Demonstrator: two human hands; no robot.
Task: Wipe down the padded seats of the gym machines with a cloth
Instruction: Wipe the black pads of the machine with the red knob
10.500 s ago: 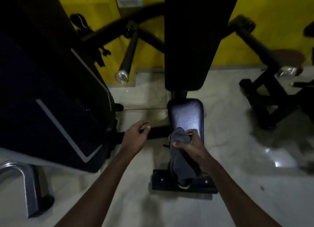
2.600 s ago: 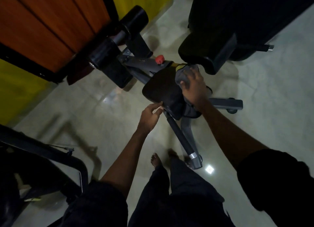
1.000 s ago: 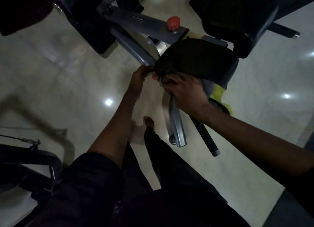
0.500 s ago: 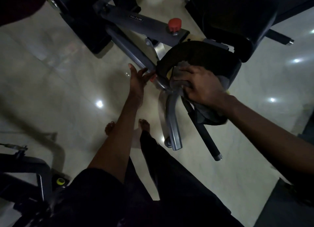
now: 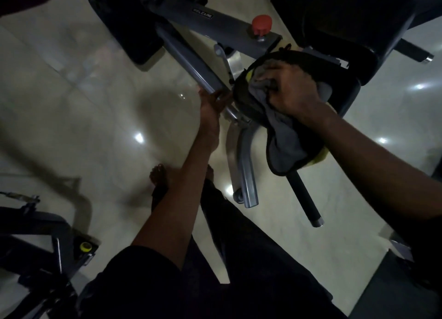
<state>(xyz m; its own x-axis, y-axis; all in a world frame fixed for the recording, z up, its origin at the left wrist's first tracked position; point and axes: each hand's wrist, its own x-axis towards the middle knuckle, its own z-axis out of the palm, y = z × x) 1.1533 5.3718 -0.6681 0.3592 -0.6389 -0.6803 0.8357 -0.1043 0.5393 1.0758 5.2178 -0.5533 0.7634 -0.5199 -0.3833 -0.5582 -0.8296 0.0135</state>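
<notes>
A small black padded seat point(image 5: 344, 96) of a grey-framed gym machine sits right of centre. My right hand point(image 5: 294, 89) grips a bunched grey cloth point(image 5: 284, 137) and presses it onto the seat's top; the cloth's loose end hangs down over the seat's near side. My left hand point(image 5: 211, 103) reaches to the grey frame tube point(image 5: 189, 63) just left of the seat, its fingers laid over the tube by the seat's edge. Most of the seat's surface is hidden under my right hand and the cloth.
A red knob point(image 5: 262, 24) stands on the frame beam behind the seat. A large black back pad point(image 5: 346, 15) rises at the upper right. A black-gripped bar point(image 5: 303, 199) and a grey leg point(image 5: 247, 170) jut toward my bare feet. Another dark machine point(image 5: 47, 235) stands lower left.
My right hand has slid the cloth up from the seat's near edge onto its top. My left hand has closed in on the frame tube beside the seat.
</notes>
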